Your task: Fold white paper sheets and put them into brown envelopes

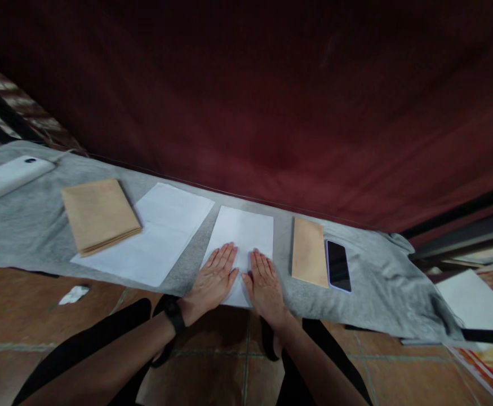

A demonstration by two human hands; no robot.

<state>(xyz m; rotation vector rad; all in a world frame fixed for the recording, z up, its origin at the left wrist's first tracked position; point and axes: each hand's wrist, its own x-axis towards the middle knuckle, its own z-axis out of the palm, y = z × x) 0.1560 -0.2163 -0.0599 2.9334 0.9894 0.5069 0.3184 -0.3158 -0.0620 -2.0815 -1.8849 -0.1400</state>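
Note:
Both my hands lie flat on a white sheet of paper (244,225) on the grey cloth. My left hand (214,277) covers the sheet's left side, fingers stretched out and pointing away from me. On the right side, my right hand (265,285) presses down in the same way, its thumb toward the left one. Some bare paper shows between them. To the right sits a single brown envelope (309,251). Over on the left, a stack of brown envelopes (100,214) rests partly on more white paper (170,231).
A dark-screened phone (338,266) lies beside the single envelope. At the far left is a white device with a cable (13,176). The grey cloth (381,282) covers a narrow surface against a dark red curtain (246,113). Crumpled white paper (74,294) lies on the tiled floor.

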